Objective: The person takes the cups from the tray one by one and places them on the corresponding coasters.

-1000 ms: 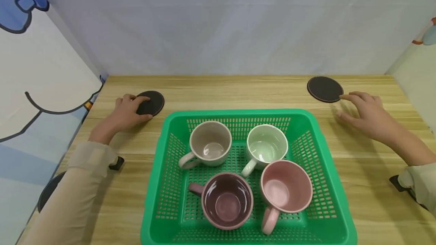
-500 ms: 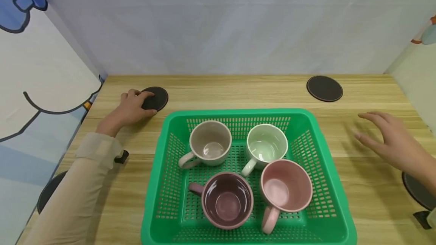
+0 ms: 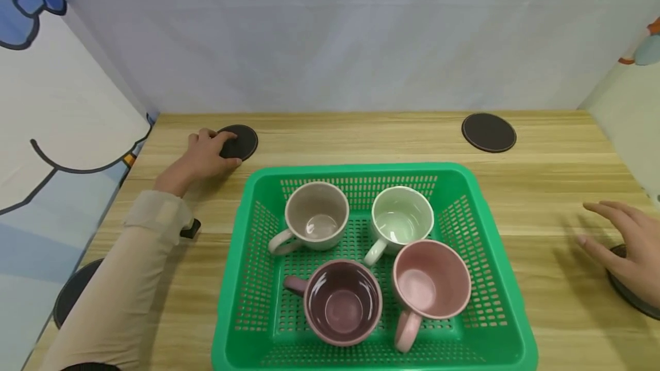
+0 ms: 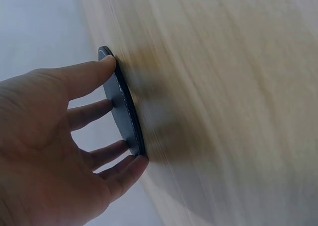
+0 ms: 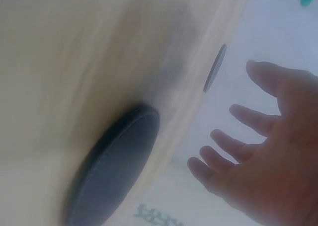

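My left hand (image 3: pixel 203 156) holds a round black coaster (image 3: pixel 246 141) at the back left of the table. In the left wrist view the thumb and little finger meet opposite edges of that coaster (image 4: pixel 121 104), with the other fingertips on its face. My right hand (image 3: pixel 636 251) hovers at the far right with fingers spread and nothing in them. It overlaps another black coaster (image 3: pixel 620 288) in the head view, and in the right wrist view this stitched coaster (image 5: pixel 117 171) lies apart from the fingers.
A green basket (image 3: pixel 356 170) stands front centre, holding a beige mug (image 3: pixel 317 210), a pale green mug (image 3: pixel 402 216), a purple mug (image 3: pixel 342 308) and a pink mug (image 3: pixel 432 282). More black coasters lie at the back right (image 3: pixel 488 132) and the left edge (image 3: pixel 69 291).
The left hand and its coaster have slid toward the back and slightly right. My right hand has drawn away from the back-right coaster, rightward and nearer, over the right-hand coaster.
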`<state>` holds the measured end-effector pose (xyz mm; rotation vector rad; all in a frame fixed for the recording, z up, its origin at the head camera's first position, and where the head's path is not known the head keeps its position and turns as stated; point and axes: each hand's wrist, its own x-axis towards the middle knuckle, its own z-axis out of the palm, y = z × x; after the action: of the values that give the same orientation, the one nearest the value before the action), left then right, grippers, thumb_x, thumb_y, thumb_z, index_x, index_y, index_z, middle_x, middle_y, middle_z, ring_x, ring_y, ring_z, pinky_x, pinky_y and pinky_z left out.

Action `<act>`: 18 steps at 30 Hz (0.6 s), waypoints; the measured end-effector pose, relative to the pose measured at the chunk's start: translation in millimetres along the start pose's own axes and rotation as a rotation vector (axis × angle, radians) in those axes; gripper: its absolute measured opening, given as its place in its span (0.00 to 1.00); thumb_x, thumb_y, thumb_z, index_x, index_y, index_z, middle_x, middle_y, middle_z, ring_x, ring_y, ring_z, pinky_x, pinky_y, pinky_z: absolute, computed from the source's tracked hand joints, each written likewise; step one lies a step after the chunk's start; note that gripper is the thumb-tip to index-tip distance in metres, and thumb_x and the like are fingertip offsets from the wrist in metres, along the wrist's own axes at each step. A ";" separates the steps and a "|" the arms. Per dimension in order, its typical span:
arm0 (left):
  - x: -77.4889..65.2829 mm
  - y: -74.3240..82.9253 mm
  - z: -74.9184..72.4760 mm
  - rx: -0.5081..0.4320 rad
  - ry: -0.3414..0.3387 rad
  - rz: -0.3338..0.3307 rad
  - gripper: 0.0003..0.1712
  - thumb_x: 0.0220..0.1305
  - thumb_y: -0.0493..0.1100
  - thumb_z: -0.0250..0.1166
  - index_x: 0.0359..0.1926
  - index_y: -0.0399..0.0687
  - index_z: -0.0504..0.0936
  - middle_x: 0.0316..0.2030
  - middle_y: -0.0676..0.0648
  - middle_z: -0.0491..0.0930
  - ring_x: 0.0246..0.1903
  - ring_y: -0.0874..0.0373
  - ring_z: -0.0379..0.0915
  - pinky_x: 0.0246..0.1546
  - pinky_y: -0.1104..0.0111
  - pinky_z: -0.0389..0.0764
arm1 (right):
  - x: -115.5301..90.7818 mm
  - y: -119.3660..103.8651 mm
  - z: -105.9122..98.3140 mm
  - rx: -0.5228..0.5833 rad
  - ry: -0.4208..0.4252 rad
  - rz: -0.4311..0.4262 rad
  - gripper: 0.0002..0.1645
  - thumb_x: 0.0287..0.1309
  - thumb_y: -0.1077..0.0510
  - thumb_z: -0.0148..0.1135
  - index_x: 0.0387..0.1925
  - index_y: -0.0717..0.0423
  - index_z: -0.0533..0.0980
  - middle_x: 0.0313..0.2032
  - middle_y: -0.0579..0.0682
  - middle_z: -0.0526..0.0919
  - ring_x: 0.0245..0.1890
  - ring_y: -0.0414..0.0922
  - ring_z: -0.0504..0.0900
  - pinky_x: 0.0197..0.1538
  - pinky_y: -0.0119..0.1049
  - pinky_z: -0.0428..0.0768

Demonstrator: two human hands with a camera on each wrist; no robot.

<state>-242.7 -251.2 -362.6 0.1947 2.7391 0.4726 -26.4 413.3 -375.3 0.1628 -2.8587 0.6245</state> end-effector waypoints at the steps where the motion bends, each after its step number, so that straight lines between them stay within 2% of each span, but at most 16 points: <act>1: 0.9 0.5 -0.2 0.002 0.001 -0.001 0.39 0.72 0.54 0.56 0.76 0.47 0.52 0.72 0.24 0.40 0.68 0.25 0.36 0.62 0.31 0.58 | -4.5 3.0 0.1 0.008 0.014 0.012 0.34 0.64 0.62 0.60 0.66 0.73 0.61 0.64 0.83 0.58 0.65 0.82 0.52 0.65 0.80 0.43; 4: 3.1 1.7 -1.1 0.006 0.005 -0.003 0.39 0.72 0.53 0.56 0.76 0.47 0.52 0.71 0.24 0.39 0.68 0.24 0.36 0.62 0.30 0.58 | -15.8 10.9 0.3 0.038 0.044 0.048 0.35 0.63 0.64 0.60 0.66 0.75 0.59 0.66 0.83 0.54 0.69 0.80 0.46 0.66 0.80 0.38; 9: 7.2 3.4 -2.6 0.002 0.003 -0.006 0.39 0.72 0.53 0.56 0.76 0.46 0.52 0.72 0.24 0.39 0.69 0.25 0.35 0.62 0.30 0.58 | -31.5 29.1 0.9 0.007 0.076 0.106 0.37 0.62 0.61 0.62 0.67 0.74 0.60 0.68 0.81 0.53 0.71 0.78 0.45 0.69 0.78 0.37; 14: 12.8 4.2 -3.9 -0.009 0.000 -0.003 0.39 0.72 0.54 0.56 0.76 0.47 0.52 0.72 0.24 0.39 0.69 0.26 0.35 0.62 0.31 0.58 | -50.7 63.2 9.7 -0.020 0.056 0.187 0.44 0.60 0.56 0.65 0.71 0.67 0.57 0.72 0.78 0.48 0.72 0.78 0.42 0.70 0.77 0.36; 18: 16.7 4.0 -6.7 -0.008 -0.008 -0.001 0.40 0.72 0.53 0.56 0.76 0.46 0.51 0.72 0.24 0.39 0.69 0.26 0.35 0.62 0.31 0.57 | -60.3 82.5 15.3 -0.045 0.064 0.207 0.46 0.59 0.54 0.66 0.73 0.60 0.57 0.73 0.75 0.50 0.73 0.75 0.45 0.73 0.73 0.38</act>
<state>-260.4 -246.2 -360.6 0.1930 2.7292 0.4819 16.8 485.2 -435.6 -0.1594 -2.8460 0.5902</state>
